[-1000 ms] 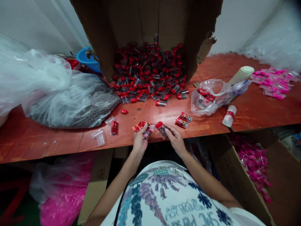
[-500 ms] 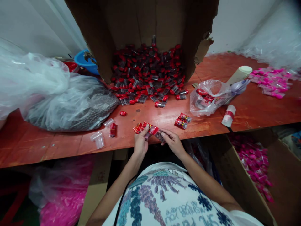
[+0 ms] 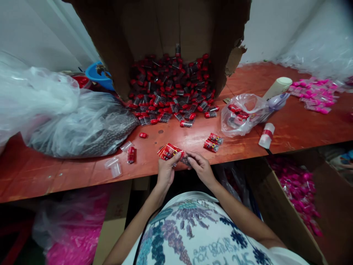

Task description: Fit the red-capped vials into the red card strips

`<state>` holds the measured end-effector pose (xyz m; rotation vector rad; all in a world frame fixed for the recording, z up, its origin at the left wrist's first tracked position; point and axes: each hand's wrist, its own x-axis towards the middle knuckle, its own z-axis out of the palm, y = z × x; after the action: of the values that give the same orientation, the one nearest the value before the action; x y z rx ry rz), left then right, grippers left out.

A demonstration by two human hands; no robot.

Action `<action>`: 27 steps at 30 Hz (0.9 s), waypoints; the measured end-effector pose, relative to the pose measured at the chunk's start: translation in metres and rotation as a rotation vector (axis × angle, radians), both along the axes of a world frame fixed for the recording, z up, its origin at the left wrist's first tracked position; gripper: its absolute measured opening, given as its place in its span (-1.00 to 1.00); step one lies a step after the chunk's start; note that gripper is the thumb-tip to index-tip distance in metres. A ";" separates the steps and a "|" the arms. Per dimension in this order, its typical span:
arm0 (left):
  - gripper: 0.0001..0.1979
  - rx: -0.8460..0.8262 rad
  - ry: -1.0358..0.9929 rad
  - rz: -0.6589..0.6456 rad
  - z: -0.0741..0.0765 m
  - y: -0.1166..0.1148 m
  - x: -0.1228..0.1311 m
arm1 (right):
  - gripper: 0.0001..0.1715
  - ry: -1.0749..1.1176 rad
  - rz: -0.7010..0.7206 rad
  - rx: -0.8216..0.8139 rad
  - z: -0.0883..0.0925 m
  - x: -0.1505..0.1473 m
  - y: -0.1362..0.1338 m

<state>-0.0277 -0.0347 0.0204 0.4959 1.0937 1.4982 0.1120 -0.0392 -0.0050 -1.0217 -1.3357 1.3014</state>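
Over the table's front edge, my left hand (image 3: pixel 166 172) is closed on a fan of red printed labels (image 3: pixel 166 151), thumb on top. Close beside it, my right hand (image 3: pixel 203 170) pinches a small clear container of dark beads (image 3: pixel 185 160). A red label from the left hand meets this container; whether they are joined I cannot tell. To the right lie two red-labelled packs (image 3: pixel 211 145) with dark contents. On the left are a roll of red labels (image 3: pixel 131 155), a red cap (image 3: pixel 142 135) and some clear empty tubes (image 3: pixel 116 169).
Red-capped bead containers (image 3: pixel 176 92) spill from an open cardboard box (image 3: pixel 154 25). A plastic sack of dark beads (image 3: pixel 82 125) lies left. Right are a clear bag (image 3: pixel 234 127) with red packs, a white roll (image 3: pixel 266 136) and pink items (image 3: pixel 317 92). Below stands another carton (image 3: pixel 292 221).
The red labels in my left hand now show more fully, spread over the table. My right hand stays beside them with the bead container. The whole view has shifted slightly.
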 end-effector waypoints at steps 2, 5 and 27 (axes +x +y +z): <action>-0.80 -0.016 0.039 -0.003 0.000 -0.001 0.001 | -0.68 -0.068 -0.021 0.102 0.001 0.001 -0.001; -0.81 0.001 0.115 -0.015 0.002 -0.001 0.000 | -0.70 -0.144 -0.036 0.196 0.004 0.002 -0.001; -0.78 -0.022 0.093 -0.022 -0.001 -0.003 0.004 | -0.62 -0.037 -0.019 -0.024 0.001 0.008 0.002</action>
<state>-0.0240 -0.0373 0.0193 0.5651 1.1721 1.4542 0.1199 -0.0368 -0.0038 -1.0776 -1.3379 1.2922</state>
